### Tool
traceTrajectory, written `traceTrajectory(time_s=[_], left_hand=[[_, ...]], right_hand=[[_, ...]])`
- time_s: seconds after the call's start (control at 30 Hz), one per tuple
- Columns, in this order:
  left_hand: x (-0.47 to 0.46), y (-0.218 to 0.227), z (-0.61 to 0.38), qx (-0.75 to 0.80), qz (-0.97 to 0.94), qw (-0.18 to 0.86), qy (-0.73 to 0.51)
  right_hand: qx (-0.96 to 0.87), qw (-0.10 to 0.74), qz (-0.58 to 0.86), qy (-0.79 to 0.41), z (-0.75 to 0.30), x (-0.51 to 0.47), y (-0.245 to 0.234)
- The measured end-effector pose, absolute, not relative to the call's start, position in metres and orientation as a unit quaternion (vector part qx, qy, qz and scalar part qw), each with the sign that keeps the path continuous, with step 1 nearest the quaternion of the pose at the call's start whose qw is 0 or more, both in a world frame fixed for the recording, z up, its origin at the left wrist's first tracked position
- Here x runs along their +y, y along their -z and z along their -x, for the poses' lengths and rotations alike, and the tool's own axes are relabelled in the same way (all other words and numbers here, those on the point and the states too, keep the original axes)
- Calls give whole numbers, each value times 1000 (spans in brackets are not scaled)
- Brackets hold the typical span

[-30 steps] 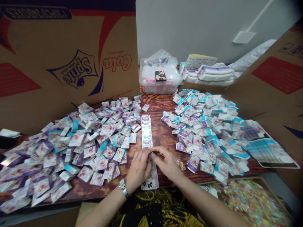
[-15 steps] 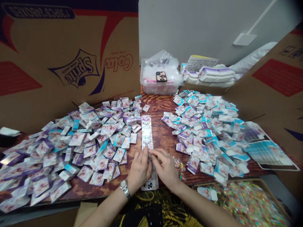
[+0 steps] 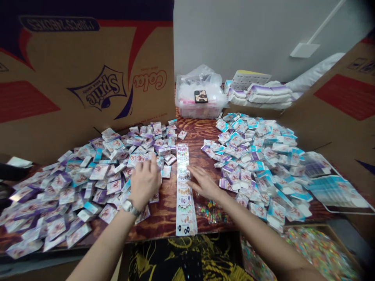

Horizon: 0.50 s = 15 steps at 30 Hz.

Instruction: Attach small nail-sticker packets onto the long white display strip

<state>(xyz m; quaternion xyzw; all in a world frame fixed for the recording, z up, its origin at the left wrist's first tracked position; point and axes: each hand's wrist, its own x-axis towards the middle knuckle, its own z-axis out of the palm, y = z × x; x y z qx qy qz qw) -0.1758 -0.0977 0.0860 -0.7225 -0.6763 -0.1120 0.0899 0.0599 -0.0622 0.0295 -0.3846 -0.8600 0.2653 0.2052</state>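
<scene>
A long, narrow stack of printed strips (image 3: 184, 210) with rows of coloured ovals lies upright down the middle of the table. My right hand (image 3: 205, 182) is at its right edge, fingers stretched and the thumb apart, with nothing visible in it. Over the left pile of small boxes (image 3: 99, 171) hovers my left hand (image 3: 145, 182), a silvery watch (image 3: 130, 207) on its wrist. Its fingers look loosely apart, and their tips are near boxes in the pile. Small clear packets of colourful pieces (image 3: 212, 212) sit below my right wrist.
To the right spreads another pile of small blue and purple boxes (image 3: 254, 152). Large cartons (image 3: 117, 47) stand at left and right. A plastic tub (image 3: 200, 111) with a phone (image 3: 200, 96) on top is at the back. A carton of colourful packets (image 3: 316, 249) sits low right.
My hands were together over the strips, fingers pinched. My left hand has moved left over the box pile; my right hand has opened beside the strips, now more exposed.
</scene>
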Motion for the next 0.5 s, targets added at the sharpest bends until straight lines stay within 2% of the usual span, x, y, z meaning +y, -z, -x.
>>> traceTrajectory(time_s=[0.13,0.27,0.4,0.5], left_hand=[[-80,-106,203,-701,684,152,132],[-98,-97,188,-648,729,67,210],[-135,-72,154,-593,739,-146,285],[-163,-56,129,-552,660,-417,292]], right_hand=[[-915,82,329,-220,-53,-40,-8],[-912,62,351,-203,-43,-43,3],[-917,96,350,-168,-42,-47,4],[-919,123,348,-137,-42,-49,2]])
